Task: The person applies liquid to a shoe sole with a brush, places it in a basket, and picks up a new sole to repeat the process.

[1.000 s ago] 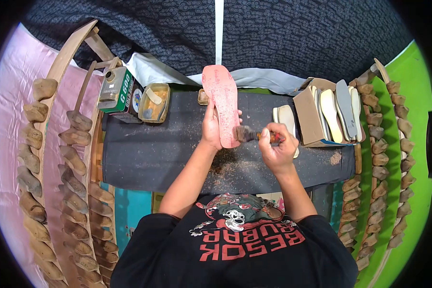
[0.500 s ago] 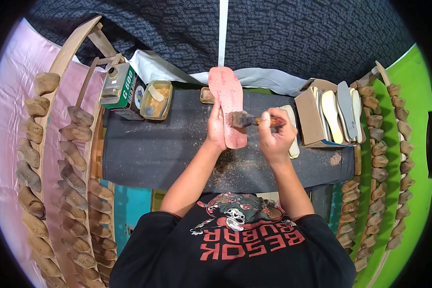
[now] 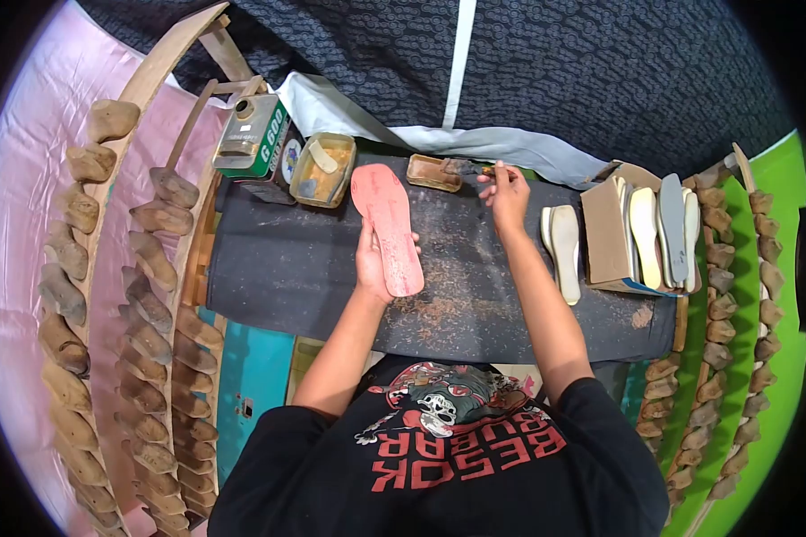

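In the head view, your left hand [image 3: 372, 261] has its grip closed around the pink insole [image 3: 387, 231], held above the worktop [image 3: 475, 286]. Your right hand [image 3: 509, 199] pinches the brush [image 3: 471, 168], its bristles at the small rectangular tray [image 3: 432, 175].

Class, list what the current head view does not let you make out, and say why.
All in the head view:
Palm of the left hand: hidden by the pink insole.
Insole's markings: too small to read.
Brush handle's gripped part: covered by the right hand.
Contents of the metal can: hidden by its walls.
Lower ends of the boxed insoles: behind the cardboard box.
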Demonstrator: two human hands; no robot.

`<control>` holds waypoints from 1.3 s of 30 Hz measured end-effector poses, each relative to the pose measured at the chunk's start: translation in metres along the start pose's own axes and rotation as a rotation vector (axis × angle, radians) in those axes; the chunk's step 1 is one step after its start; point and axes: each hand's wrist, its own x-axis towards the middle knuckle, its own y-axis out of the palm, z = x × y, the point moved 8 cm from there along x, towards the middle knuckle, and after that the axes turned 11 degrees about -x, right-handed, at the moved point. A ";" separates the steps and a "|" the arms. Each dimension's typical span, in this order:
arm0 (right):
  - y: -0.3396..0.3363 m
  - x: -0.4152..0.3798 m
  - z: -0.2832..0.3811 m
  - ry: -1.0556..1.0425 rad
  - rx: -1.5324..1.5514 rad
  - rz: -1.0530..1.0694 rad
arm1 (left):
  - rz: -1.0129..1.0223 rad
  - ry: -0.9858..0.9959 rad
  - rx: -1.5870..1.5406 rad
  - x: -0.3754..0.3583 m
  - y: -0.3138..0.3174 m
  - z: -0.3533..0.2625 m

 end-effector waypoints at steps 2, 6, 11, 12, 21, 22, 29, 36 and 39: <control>0.017 0.016 -0.019 0.039 -0.044 0.027 | -0.006 0.029 0.009 -0.010 -0.005 -0.008; 0.037 0.022 -0.042 0.094 -0.134 0.059 | -0.050 0.092 0.001 -0.029 -0.007 -0.033; 0.035 0.023 -0.063 0.163 -0.192 0.074 | -0.006 0.128 0.021 -0.039 -0.010 -0.058; 0.032 0.018 -0.063 0.187 -0.166 0.080 | 0.013 0.115 0.013 -0.038 -0.007 -0.059; -0.059 -0.072 -0.077 0.223 0.006 -0.185 | 0.140 -0.191 0.026 -0.002 0.010 0.003; -0.069 -0.090 -0.075 0.225 -0.002 -0.213 | 0.101 -0.216 0.021 -0.002 0.013 0.010; -0.089 -0.151 -0.043 0.328 0.117 -0.092 | 0.133 -0.645 0.067 -0.005 0.015 0.087; -0.071 -0.126 0.042 0.153 0.395 0.075 | 0.231 -0.982 0.188 -0.035 0.004 0.156; -0.072 -0.119 0.056 0.142 0.463 0.177 | 0.190 -1.018 0.239 -0.044 0.002 0.160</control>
